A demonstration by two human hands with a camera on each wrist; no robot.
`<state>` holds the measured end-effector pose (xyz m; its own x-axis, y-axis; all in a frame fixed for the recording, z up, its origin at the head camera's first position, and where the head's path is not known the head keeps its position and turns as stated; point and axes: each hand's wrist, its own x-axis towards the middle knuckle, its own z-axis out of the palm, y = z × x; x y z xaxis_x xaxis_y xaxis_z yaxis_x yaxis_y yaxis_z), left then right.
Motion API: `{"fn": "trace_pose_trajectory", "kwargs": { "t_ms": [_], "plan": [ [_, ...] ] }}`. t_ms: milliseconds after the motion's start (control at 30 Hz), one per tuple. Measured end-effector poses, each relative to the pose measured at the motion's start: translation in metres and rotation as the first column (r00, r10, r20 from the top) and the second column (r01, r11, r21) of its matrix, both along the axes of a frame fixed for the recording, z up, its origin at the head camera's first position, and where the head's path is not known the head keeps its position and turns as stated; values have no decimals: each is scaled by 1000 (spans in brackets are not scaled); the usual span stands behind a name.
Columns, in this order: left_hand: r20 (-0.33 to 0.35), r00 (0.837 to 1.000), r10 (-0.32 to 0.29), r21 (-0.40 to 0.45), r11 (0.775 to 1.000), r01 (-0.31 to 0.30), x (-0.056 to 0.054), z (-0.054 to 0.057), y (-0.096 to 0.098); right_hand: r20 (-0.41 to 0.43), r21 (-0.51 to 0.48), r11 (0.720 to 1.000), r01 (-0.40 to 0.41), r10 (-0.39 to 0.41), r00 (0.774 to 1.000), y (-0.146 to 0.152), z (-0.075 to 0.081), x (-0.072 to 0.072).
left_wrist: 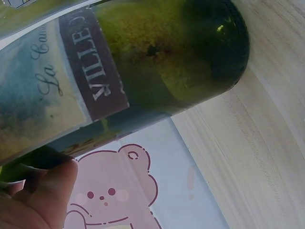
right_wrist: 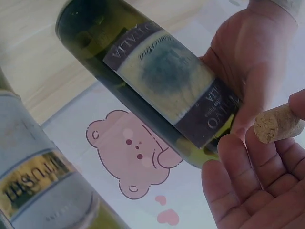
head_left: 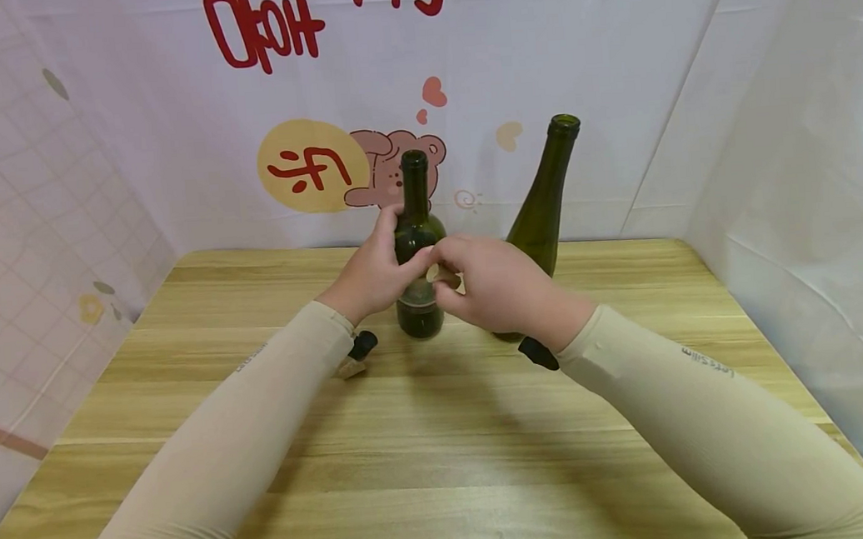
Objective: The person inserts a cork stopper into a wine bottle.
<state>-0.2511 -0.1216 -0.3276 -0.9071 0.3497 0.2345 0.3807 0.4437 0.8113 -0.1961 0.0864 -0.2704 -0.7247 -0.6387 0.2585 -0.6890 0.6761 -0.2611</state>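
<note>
A short green wine bottle [head_left: 416, 189] stands upright near the middle of the table, my left hand [head_left: 378, 275] gripping it round its upper body. Its label [left_wrist: 43, 86] shows up close in the left wrist view. Between the thumb and fingers of my right hand [head_left: 509, 286] is a pinched cork [right_wrist: 279, 125], clearest in the right wrist view. That hand is held in front of the bottle's body, near the left thumb, and hides part of the glass. The bottle's open mouth is well above both hands.
Behind my right hand stands a taller green bottle [head_left: 547, 199], leaning rightward in the head view, its lower part partly covered. Small black pieces show under both wrists. A printed white cloth [head_left: 535, 37] hangs behind the wooden table [head_left: 416, 479].
</note>
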Motion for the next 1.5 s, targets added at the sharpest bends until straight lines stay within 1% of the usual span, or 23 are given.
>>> {"fn": "trace_pose_trajectory", "kwargs": {
  "t_ms": [167,333,467,633,800,1000,1233,1500],
  "plan": [
    [-8,1000,-6,-4,1000,6,0,0,0,-6,-12,1000,23,-23,1000,1,7,0],
    [2,1000,-12,-2,1000,12,0,1,0,-22,-46,998,35,-36,999,1,13,-1],
    [2,1000,-7,-6,1000,7,0,2,-1,-70,-82,996,39,-45,997,1,17,-3],
    [1,1000,-12,-1,1000,12,0,2,-1,-126,-151,988,42,-61,990,0,22,-6],
    [-1,1000,-21,5,1000,21,-1,1,-1,-133,-209,976,58,-87,987,-2,27,-9],
    [12,1000,-29,25,999,29,-1,0,-1,-137,-251,965,79,-116,984,-4,36,-12],
    [25,999,-20,20,1000,20,-1,0,0,-173,-280,958,60,-111,979,-5,46,-17],
    [31,999,-18,18,1000,18,-1,-1,0,-173,-290,955,62,-116,978,-8,56,-23]
  ]
}}
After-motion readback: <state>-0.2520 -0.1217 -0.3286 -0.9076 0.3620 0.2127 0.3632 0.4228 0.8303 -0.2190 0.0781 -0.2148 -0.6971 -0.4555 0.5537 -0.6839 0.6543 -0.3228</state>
